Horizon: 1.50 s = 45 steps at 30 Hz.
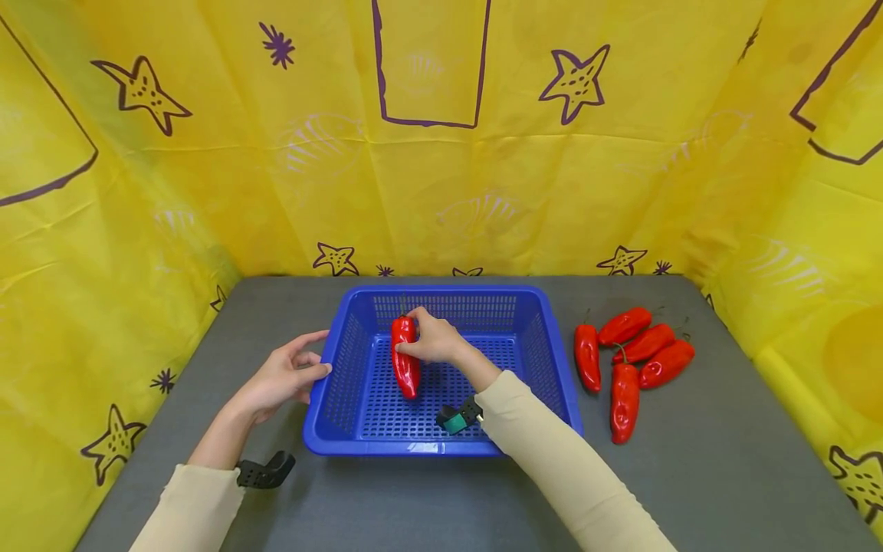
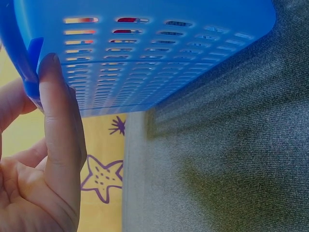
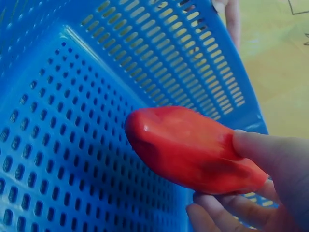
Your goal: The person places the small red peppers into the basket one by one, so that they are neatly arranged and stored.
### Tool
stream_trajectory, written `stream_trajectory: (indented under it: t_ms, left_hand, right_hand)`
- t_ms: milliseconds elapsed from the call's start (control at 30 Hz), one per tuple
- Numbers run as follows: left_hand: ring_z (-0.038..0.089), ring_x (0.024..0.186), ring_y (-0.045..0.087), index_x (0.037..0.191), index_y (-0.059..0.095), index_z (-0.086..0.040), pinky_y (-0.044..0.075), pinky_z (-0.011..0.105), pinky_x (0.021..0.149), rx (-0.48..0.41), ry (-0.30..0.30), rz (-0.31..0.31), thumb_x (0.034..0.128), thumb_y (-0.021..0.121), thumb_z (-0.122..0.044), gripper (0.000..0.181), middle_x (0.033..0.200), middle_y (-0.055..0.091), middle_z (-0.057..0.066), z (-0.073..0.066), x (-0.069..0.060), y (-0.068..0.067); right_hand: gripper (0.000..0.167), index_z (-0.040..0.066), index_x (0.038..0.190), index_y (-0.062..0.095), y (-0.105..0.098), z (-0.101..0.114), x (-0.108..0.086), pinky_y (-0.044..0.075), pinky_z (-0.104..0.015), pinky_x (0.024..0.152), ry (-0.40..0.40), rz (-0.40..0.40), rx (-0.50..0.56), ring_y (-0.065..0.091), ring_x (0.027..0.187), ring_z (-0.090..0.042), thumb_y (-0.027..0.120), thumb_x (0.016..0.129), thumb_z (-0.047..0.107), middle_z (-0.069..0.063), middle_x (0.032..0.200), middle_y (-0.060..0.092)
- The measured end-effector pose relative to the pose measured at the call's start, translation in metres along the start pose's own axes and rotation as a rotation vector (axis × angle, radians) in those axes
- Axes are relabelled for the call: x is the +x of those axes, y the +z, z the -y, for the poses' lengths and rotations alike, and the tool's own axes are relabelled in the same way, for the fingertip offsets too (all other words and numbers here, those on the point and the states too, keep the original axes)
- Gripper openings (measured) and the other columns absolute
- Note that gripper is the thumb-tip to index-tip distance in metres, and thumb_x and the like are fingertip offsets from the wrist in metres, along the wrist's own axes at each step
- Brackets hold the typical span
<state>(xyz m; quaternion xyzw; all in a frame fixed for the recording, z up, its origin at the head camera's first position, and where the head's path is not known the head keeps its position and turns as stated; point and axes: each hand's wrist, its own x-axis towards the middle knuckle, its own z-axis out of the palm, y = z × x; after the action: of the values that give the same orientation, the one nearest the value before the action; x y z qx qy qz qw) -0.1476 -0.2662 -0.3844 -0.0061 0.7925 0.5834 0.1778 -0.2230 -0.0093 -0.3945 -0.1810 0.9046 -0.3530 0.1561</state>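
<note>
A blue perforated basket stands on the grey table. Inside its walls, the right hand pinches a red pepper near its stem end, tip toward the front. The right wrist view shows this pepper between the thumb and fingers of the right hand, over the basket floor. At the basket's left rim, the left hand grips the edge. In the left wrist view, the left hand's thumb presses the outer side of the basket by the rim.
Several red peppers lie in a group on the table to the right of the basket. Yellow cloth with starfish drawings hangs behind the table and along both sides. Black straps sit at both wrists.
</note>
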Motion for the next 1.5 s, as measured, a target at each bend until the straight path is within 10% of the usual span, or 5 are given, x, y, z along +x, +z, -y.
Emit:
stream_trajectory:
  t_ms: [533, 1500]
  left_hand:
    - [0.027, 0.075, 0.065, 0.145, 0.02, -0.011, 0.057, 0.045, 0.064, 0.012, -0.009, 0.004, 0.0888, 0.061, -0.014, 0.07, 0.095, 0.056, 0.019, -0.003, -0.002, -0.001]
    - [0.028, 0.079, 0.066, 0.145, 0.02, -0.012, 0.056, 0.045, 0.067, 0.036, -0.036, 0.0, 0.0881, 0.062, -0.016, 0.071, 0.098, 0.057, 0.019, -0.002, 0.001, -0.002]
  right_hand:
    - [0.055, 0.003, 0.123, 0.042, 0.021, 0.008, 0.009, 0.057, -0.035, 0.06, 0.102, 0.113, 0.199, 0.065, 0.071, -0.022, 0.071, 0.08, 0.021, -0.019, 0.106, 0.058]
    - [0.053, 0.005, 0.122, 0.04, 0.046, 0.018, 0.017, 0.056, -0.03, 0.056, 0.202, 0.203, 0.178, 0.06, 0.07, -0.02, 0.069, 0.082, 0.026, -0.012, 0.099, 0.055]
